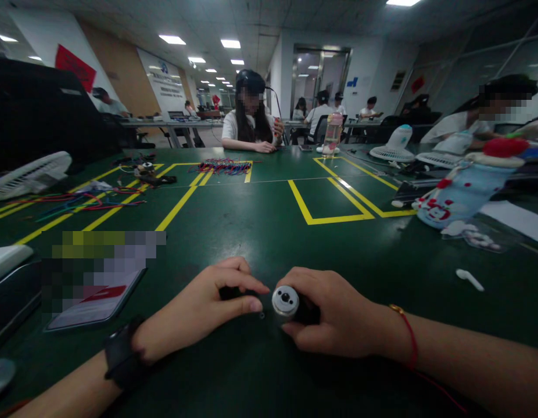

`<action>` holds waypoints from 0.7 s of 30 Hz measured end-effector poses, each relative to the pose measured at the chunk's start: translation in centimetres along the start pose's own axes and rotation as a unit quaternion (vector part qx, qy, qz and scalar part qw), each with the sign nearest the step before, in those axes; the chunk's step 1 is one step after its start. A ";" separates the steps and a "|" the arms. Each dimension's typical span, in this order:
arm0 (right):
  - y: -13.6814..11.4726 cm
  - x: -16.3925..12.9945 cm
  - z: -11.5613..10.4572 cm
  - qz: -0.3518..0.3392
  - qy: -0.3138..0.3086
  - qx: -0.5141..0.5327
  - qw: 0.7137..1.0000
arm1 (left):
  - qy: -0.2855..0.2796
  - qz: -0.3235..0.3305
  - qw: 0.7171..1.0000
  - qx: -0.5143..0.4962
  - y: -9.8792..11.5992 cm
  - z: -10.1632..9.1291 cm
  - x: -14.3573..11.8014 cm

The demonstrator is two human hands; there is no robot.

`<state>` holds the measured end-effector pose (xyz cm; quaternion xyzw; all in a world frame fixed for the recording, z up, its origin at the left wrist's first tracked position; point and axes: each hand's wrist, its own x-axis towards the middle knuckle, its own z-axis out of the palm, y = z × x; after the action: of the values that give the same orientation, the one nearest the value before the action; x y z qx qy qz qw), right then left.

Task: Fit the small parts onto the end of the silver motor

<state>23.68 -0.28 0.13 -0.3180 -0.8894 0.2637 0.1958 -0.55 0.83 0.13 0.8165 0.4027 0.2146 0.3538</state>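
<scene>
My right hand (pixel 334 310) is wrapped around a short silvery metal cylinder (pixel 286 301). Its round end face points up toward me, with a dark hole in the centre and two smaller holes beside it. The cylinder's far side is hidden by my fingers. My left hand (pixel 221 293) is just left of the cylinder, not touching it. Its thumb and forefinger are apart, and no object shows between the tips. Close under the left thumb tip, a tiny ring-like piece (pixel 262 315) lies on the green table (pixel 234 371).
A phone-like slab (pixel 106 305) lies at left. Loose wires (pixel 94 200) and a wire bundle (pixel 221 166) are farther back. At right are a white earbud (pixel 469 280), a blue bottle (pixel 465 191) and a small fan (pixel 393 145). A person (pixel 251 125) sits opposite.
</scene>
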 end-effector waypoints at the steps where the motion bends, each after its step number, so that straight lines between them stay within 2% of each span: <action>1: 0.0 0.0 0.0 0.001 0.000 0.000 1.000 | 0.029 -0.022 0.999 -0.020 -0.2 -0.2 0.0; 4: -0.2 -0.1 -0.1 0.004 -0.002 -0.002 1.000 | 0.141 -0.092 0.981 -0.102 -1.1 -0.5 0.1; 7: -0.2 -0.2 -0.2 0.005 -0.004 -0.005 1.000 | 0.241 -0.138 0.917 -0.285 -2.1 -0.5 0.2; 9: -0.2 -0.2 -0.2 0.005 -0.004 -0.002 1.000 | 0.271 -0.135 0.875 -0.377 -2.5 -0.5 0.3; 10: -0.1 -0.2 -0.2 0.005 -0.003 -0.001 1.000 | 0.276 -0.131 0.865 -0.398 -2.6 -0.5 0.4; 16: 0.1 -0.2 -0.2 0.004 -0.001 -0.002 1.000 | 0.280 -0.119 0.859 -0.412 -2.8 -0.6 0.7; 21: 0.0 -0.3 -0.2 0.000 -0.003 0.002 1.000 | 0.265 -0.129 0.878 -0.376 -2.5 -0.5 0.3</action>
<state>23.97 -0.42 0.26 -0.3172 -0.8891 0.2668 0.1941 -1.95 2.33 -1.42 0.4749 0.4725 0.5109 0.5387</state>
